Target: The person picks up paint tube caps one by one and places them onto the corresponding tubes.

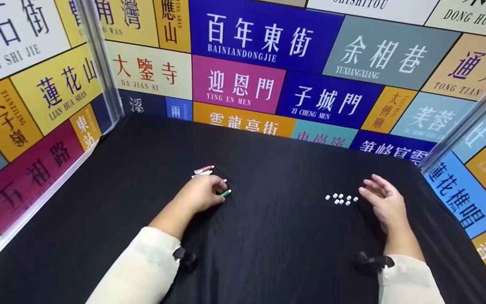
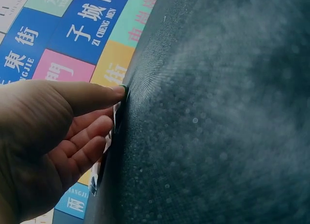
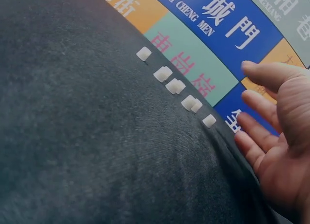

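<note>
Left forearm (image 1: 135, 268) slants up and inward in the head view, wrist (image 1: 187, 214) fairly straight. Left grip (image 1: 202, 193) held low, its back uppermost; thumb (image 2: 94, 95) extended nearly straight, other fingers (image 2: 92, 134) curled in beneath it. Right forearm (image 1: 405, 274) steeper, leaning slightly inward. Right grip (image 1: 386, 204) well apart from the left, palm turned inward, fingers half bent, a little spread, thumb standing clear of them.

Left hand (image 1: 203, 193) partly hides green tube (image 1: 226, 193), red tube (image 1: 204, 169) too small to read, cream sleeves (image 1: 137, 268) cropped at bottom, black cloth (image 2: 218, 122) blurred in left wrist view
</note>
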Tool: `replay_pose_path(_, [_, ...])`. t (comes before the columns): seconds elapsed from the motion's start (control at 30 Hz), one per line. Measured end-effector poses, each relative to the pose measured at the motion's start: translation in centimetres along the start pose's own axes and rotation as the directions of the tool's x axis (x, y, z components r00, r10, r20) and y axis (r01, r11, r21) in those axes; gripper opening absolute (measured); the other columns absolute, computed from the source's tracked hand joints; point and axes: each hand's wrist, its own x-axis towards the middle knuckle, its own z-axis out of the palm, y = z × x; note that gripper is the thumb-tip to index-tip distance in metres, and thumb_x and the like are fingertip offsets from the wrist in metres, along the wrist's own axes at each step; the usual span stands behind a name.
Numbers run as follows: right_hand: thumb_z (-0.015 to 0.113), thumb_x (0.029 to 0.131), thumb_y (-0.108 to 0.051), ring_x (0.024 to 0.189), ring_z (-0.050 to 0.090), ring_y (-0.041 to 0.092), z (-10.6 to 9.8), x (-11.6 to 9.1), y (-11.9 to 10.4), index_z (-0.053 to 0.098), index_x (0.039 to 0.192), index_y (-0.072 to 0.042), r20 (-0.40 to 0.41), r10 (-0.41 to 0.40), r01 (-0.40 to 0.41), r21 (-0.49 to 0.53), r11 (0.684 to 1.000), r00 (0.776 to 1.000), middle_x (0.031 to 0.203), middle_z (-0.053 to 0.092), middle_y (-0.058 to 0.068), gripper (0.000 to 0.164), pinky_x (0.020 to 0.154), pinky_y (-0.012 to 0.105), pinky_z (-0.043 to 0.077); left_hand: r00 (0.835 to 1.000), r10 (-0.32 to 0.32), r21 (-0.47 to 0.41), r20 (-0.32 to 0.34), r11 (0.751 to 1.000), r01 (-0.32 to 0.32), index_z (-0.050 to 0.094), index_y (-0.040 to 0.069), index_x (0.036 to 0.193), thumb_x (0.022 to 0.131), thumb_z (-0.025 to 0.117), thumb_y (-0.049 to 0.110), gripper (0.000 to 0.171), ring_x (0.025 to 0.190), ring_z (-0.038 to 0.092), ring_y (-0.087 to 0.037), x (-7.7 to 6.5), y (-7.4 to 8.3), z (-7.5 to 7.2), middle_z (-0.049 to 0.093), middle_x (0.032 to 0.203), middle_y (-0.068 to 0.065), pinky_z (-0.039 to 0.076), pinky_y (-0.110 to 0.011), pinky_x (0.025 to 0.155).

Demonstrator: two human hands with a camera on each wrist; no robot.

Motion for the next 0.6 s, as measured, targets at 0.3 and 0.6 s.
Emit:
replay_pose_path(0.3, [0.086,0.092,-0.031,0.11,0.065,0.0,-0.85,-0.06,0.99,0.061,0.149,-0.007,0.074,0.014,0.02,-0.436,0.9,0.997,0.127,0.078,-0.004,0.067,0.086,0.007,0.048,1.0,-0.015,0.093,-0.004,0.996,0.015,0.082,0.013,0.097,0.085,0.085,0.017,0.012,0.091,0.073,-0.022,-0.39,0.22,-0.29,0.082,0.095,0.0,0.059,-0.044,0.092])
replay_pose_path(0.6, [0.079,0.097,-0.037,0.134,0.054,0.046,-0.79,0.04,0.82,0.065,0.145,-0.005,0.2,0.038,0.109,-0.672,0.732,0.979,0.139,0.065,0.028,0.06,0.117,0.06,0.038,0.999,-0.009,0.124,0.033,0.992,0.005,0.084,0.011,0.099,0.084,0.088,0.017,0.017,0.093,0.074,-0.023,-0.44,0.35,-0.35,0.083,0.094,0.0,0.06,-0.043,0.092])
